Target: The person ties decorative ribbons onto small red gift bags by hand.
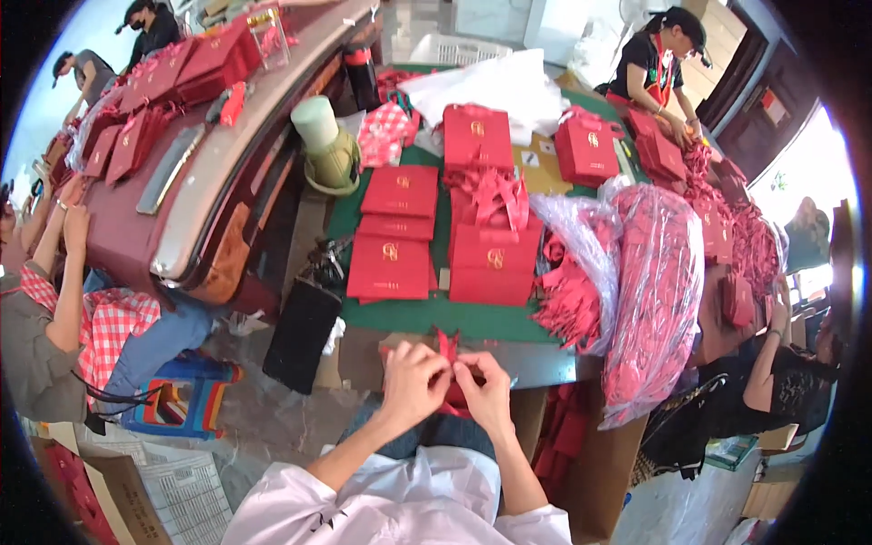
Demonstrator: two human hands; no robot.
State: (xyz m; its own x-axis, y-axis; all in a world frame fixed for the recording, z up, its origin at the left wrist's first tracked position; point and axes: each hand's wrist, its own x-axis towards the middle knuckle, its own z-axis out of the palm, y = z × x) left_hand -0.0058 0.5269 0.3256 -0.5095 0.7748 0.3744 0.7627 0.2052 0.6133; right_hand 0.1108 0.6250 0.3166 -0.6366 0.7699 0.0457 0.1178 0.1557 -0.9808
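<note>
Close to my body, at the near edge of the green-topped table (363,313), both hands are closed in a pinch at a red ribbon (446,342). My left hand (413,383) and my right hand (485,389) almost touch at the fingertips. Below the fingers shows a red piece (457,400), mostly covered by the hands, perhaps a small bag. Just beyond lie stacks of flat red bags with gold print, one at the left (389,266) and another at the right (491,272). Loose red ribbons (500,202) rest on the right stack.
Clear plastic sacks of red ribbons (656,291) bulge over the table's right side. A pale green cup-like container (315,124) and a black bag (304,331) are at the left. An open cardboard box (581,454) stands below right. Other people work at both sides.
</note>
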